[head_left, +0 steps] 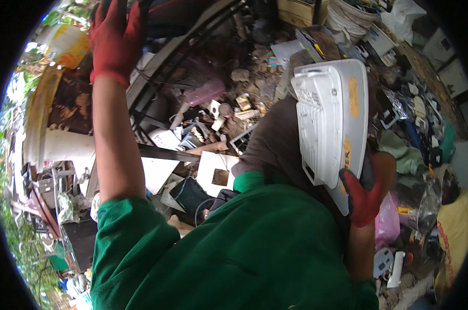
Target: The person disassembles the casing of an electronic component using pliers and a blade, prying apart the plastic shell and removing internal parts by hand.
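My right hand (pixel 362 194), in a red and dark work glove, grips the lower end of a white plastic housing (pixel 321 124). The housing is tilted up on its edge above my right leg, with ribbed slots on its left side and orange marks along the flat grey-white side. At the upper left my left hand (pixel 116 44), gloved the same way, reaches far forward with its fingers stretched and slightly apart. Its fingertips run up to the picture's top edge, beside a dark object (pixel 174 18); whether they touch it I cannot tell.
Plastic scraps and broken parts (pixel 221 113) litter the ground between my arms. A dark metal frame (pixel 179 57) slants across the upper left. Further right lie a heap of mixed scrap (pixel 420 113), a pink bag (pixel 387 222) and a yellow sack (pixel 456 232). A white bucket (pixel 347 18) stands at the back.
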Demonstrator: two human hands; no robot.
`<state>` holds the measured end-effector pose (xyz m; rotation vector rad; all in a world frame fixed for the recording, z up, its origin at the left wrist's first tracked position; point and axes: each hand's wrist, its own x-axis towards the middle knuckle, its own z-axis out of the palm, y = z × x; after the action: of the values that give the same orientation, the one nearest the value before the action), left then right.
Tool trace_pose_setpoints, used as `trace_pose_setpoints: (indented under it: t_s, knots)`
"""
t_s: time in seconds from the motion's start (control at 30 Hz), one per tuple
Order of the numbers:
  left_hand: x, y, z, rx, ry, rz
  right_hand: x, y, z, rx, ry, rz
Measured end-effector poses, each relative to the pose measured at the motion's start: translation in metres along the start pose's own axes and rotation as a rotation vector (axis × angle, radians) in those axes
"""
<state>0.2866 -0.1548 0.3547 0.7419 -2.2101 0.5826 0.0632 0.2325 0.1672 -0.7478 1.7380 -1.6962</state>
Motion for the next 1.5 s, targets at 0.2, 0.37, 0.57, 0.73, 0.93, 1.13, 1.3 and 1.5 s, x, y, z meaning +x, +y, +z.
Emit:
trace_pose_setpoints:
  t_s: [0.2, 0.37, 0.57, 0.73, 0.93, 1.13, 1.3, 1.5]
  knots:
    - [-0.127, 0.118, 0.036, -0.695, -0.285, 0.115, 0.025, -0.018, -0.026, 0.057, 0.099, -0.014]
    - [-0.186, 0.144, 0.048, -1.075, -0.637, -0.1, 0.028, -0.019, -0.032, 0.147, 0.222, -0.026]
    - [-0.157, 0.133, 0.025, -1.309, -0.939, -0.207, 0.036, 0.007, -0.033, 0.594, 0.095, 0.006]
    - [-0.146, 0.144, 0.009, -1.419, -0.796, -0.005, 0.065, 0.067, -0.006, 0.97, 0.029, 0.283]
    - [-0.16, 0.165, 0.032, -1.214, -1.023, -0.122, 0.081, 0.119, -0.012, 0.895, 0.013, 0.381]
    - [-0.208, 0.179, 0.08, -1.085, -0.847, 0.004, 0.064, 0.131, -0.019, 0.33, 0.364, 0.407]
    - [-0.2, 0.209, 0.087, -1.303, -0.721, -0.161, 0.038, 0.105, -0.005, 0.198, 0.23, 0.1]
    - [-0.169, 0.271, 0.124, -2.289, -0.696, -1.012, 0.017, 0.014, 0.058, 0.08, -0.14, -0.294]
